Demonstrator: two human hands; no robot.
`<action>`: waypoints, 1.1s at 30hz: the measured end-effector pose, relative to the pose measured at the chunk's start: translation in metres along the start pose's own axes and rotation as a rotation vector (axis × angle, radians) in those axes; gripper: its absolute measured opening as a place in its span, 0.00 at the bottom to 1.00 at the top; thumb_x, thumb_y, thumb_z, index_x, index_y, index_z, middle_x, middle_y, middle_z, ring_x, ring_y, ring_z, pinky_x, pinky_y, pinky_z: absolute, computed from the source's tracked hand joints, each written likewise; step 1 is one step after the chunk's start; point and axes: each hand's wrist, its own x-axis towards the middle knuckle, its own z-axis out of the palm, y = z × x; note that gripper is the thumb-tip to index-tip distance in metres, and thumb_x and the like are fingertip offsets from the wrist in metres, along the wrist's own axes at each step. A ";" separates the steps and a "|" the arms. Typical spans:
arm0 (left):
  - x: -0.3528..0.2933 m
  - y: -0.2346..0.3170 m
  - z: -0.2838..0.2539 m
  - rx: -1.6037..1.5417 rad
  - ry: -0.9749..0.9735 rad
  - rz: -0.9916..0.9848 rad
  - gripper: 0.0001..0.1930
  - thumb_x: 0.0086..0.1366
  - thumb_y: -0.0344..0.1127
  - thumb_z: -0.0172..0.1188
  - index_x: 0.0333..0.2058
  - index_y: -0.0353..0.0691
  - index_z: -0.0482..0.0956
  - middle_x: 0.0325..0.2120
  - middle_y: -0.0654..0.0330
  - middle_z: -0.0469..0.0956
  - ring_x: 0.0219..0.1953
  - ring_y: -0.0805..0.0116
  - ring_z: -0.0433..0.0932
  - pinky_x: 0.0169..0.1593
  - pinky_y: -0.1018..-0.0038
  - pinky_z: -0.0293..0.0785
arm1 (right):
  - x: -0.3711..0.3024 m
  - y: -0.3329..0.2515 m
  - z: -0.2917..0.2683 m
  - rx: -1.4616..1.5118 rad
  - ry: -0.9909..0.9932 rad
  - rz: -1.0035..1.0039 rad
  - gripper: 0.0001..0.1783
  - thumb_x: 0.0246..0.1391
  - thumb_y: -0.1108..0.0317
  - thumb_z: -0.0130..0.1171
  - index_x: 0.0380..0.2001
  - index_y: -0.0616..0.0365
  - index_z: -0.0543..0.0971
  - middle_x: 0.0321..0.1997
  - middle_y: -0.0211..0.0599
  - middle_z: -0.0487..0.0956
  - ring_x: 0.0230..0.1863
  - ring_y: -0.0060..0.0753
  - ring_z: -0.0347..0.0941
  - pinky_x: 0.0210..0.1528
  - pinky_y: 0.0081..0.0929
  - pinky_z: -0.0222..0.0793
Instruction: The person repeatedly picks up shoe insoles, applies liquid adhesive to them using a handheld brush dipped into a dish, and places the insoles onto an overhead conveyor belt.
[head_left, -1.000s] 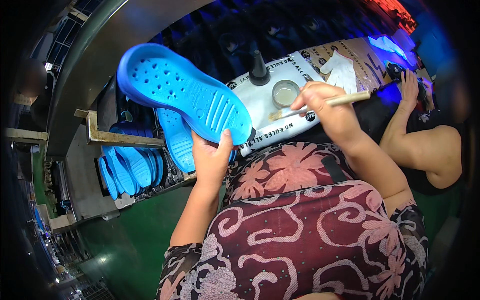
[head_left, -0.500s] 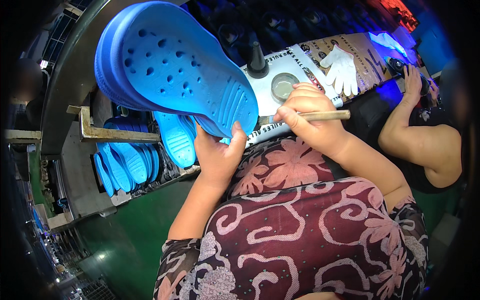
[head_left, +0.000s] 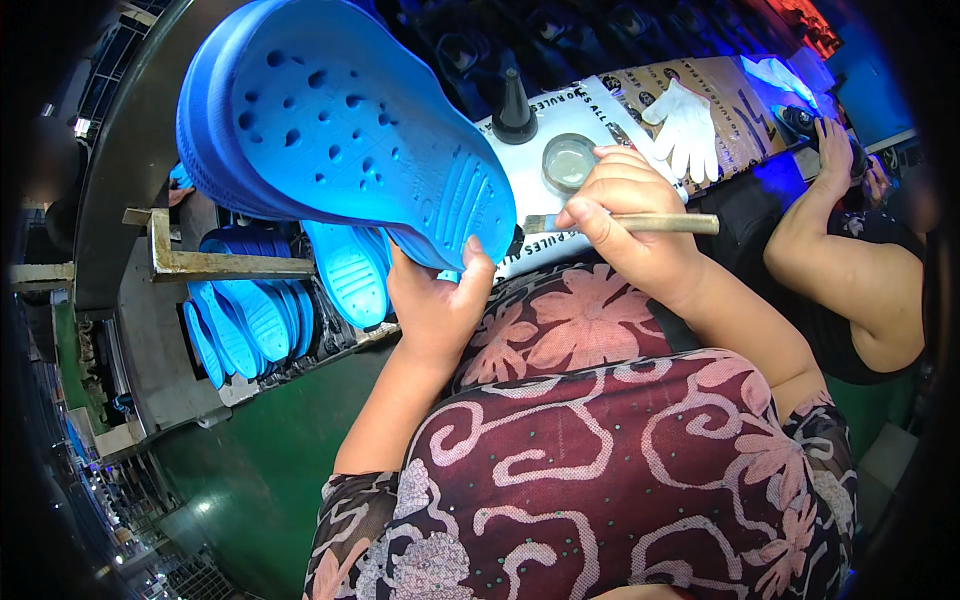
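Note:
A large blue foam shoe sole (head_left: 340, 130), dotted with holes and ribbed near one end, is tilted up in front of me. My left hand (head_left: 438, 300) pinches its ribbed end, thumb on the upper face and fingers underneath. In my right hand (head_left: 635, 215) is a flat paintbrush (head_left: 670, 223), gripped by its wooden handle. Its dark bristles point left, close beside the sole's ribbed end; whether they touch it I cannot tell. Just beyond my right hand stands a small round glass dish (head_left: 568, 165) with a cloudy content.
Behind the held sole, several more blue soles (head_left: 350, 275) stand below a worn metal bar (head_left: 235, 265). A black cone-topped bottle (head_left: 514, 115) and a white glove (head_left: 686, 130) are on the printed covering of the bench. A co-worker's arm (head_left: 825, 230) is at the right.
The brush and my right hand have shifted slightly right, drawing the bristles back from the sole's edge. The held sole's far end sits a little farther up and left.

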 end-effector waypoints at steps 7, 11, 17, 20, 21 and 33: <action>-0.003 -0.006 0.003 0.057 0.030 0.093 0.20 0.49 0.23 0.61 0.42 0.30 0.68 0.31 0.53 0.77 0.31 0.65 0.78 0.36 0.72 0.74 | -0.003 -0.005 0.000 -0.010 -0.067 -0.007 0.09 0.48 0.64 0.61 0.19 0.54 0.80 0.18 0.31 0.74 0.25 0.35 0.71 0.49 0.37 0.63; -0.008 -0.007 0.003 0.046 -0.070 0.058 0.24 0.54 0.20 0.57 0.50 0.30 0.59 0.43 0.52 0.72 0.43 0.66 0.74 0.49 0.72 0.69 | 0.001 -0.007 0.001 0.032 0.004 -0.051 0.09 0.48 0.64 0.60 0.18 0.54 0.79 0.18 0.31 0.75 0.25 0.35 0.71 0.48 0.37 0.63; -0.002 -0.007 0.004 -0.021 -0.050 0.177 0.24 0.54 0.20 0.57 0.50 0.31 0.60 0.42 0.52 0.72 0.43 0.66 0.74 0.49 0.72 0.69 | 0.002 -0.012 0.002 -0.007 -0.068 -0.054 0.10 0.49 0.64 0.60 0.18 0.55 0.79 0.17 0.31 0.75 0.23 0.36 0.71 0.47 0.37 0.64; -0.003 -0.006 0.003 0.024 -0.046 0.218 0.24 0.54 0.19 0.57 0.49 0.31 0.61 0.42 0.53 0.72 0.42 0.66 0.74 0.49 0.72 0.69 | -0.001 -0.008 0.000 0.031 -0.025 -0.010 0.11 0.51 0.64 0.58 0.19 0.56 0.80 0.17 0.31 0.76 0.23 0.35 0.71 0.48 0.37 0.64; -0.003 -0.004 0.002 0.040 -0.066 0.231 0.24 0.54 0.19 0.57 0.49 0.31 0.61 0.41 0.53 0.72 0.42 0.66 0.74 0.48 0.72 0.69 | 0.000 -0.009 -0.001 0.063 0.005 0.015 0.11 0.51 0.64 0.58 0.19 0.56 0.80 0.17 0.31 0.76 0.24 0.35 0.71 0.48 0.37 0.64; 0.003 -0.008 0.002 0.195 -0.071 0.313 0.22 0.55 0.21 0.58 0.48 0.32 0.62 0.40 0.53 0.73 0.41 0.67 0.74 0.47 0.73 0.69 | 0.006 -0.011 -0.006 -0.122 -0.002 -0.078 0.10 0.49 0.65 0.60 0.16 0.54 0.79 0.15 0.30 0.72 0.22 0.35 0.69 0.46 0.36 0.63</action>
